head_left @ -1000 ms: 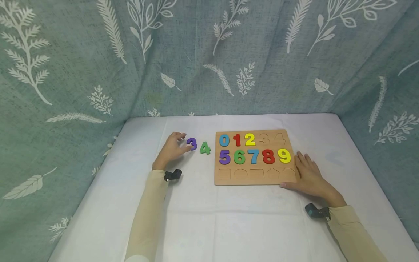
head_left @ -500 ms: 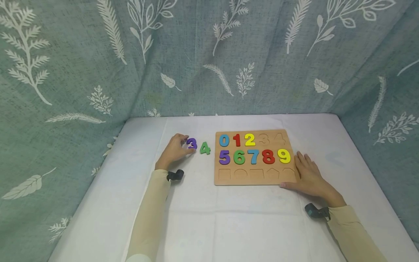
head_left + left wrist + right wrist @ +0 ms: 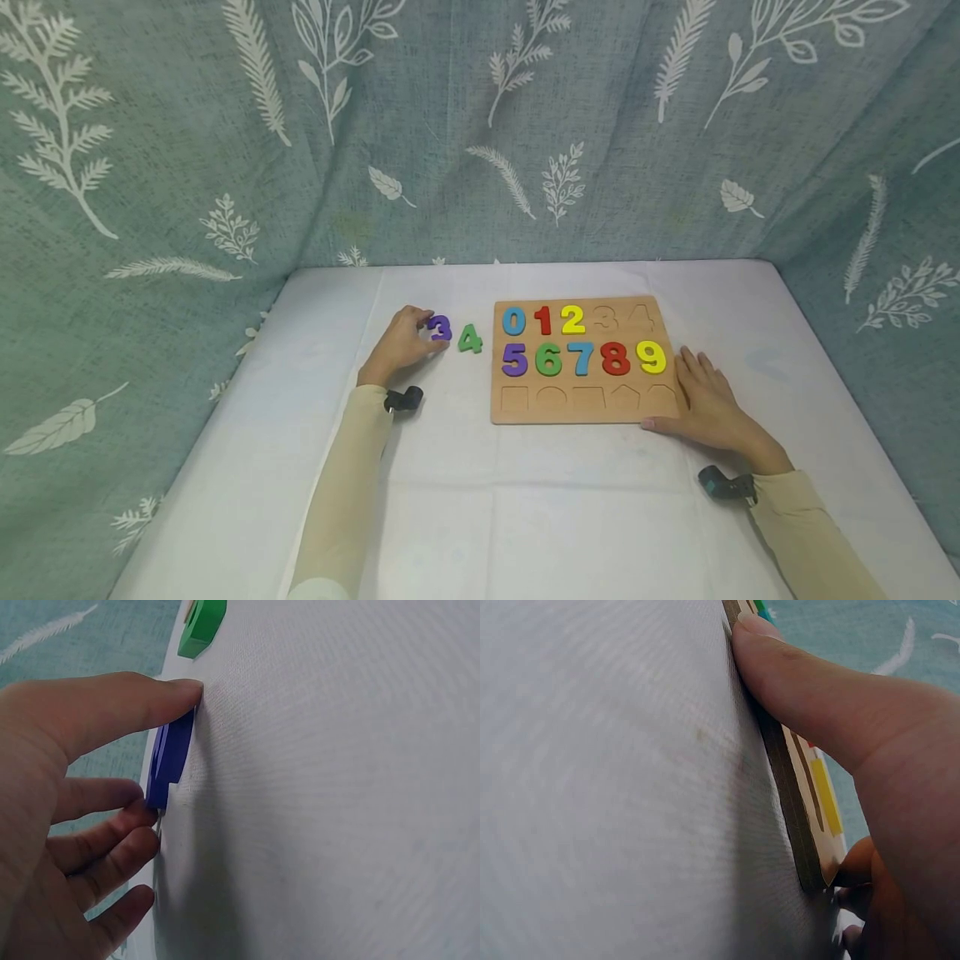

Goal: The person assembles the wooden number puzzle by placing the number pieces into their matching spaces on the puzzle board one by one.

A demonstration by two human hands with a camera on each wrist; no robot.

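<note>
My left hand (image 3: 399, 343) pinches the purple number 3 (image 3: 441, 327) between thumb and fingertips, left of the puzzle board. In the left wrist view, the thumb lies at one end of the number 3 (image 3: 174, 750) and fingertips meet the other end, close over the cloth. A green number 4 (image 3: 470, 339) lies just right of it. My right hand (image 3: 712, 408) rests at the lower right corner of the wooden number board (image 3: 585, 414); its fingers lie straight along the right edge. In the right wrist view, the thumb touches the board's front edge (image 3: 787, 780).
The board carries numbers 0, 1 and 2 (image 3: 573, 320) above a row from 5 to 9 (image 3: 650, 357). Outlined 3 and 4 recesses (image 3: 604, 317) and a bottom row of shape outlines show bare wood. A white cloth (image 3: 450, 517) covers the table; patterned curtains surround it.
My left hand has moved slightly right and its thumb and fingers have closed on the purple number 3. The right hand and the board have stayed still.
</note>
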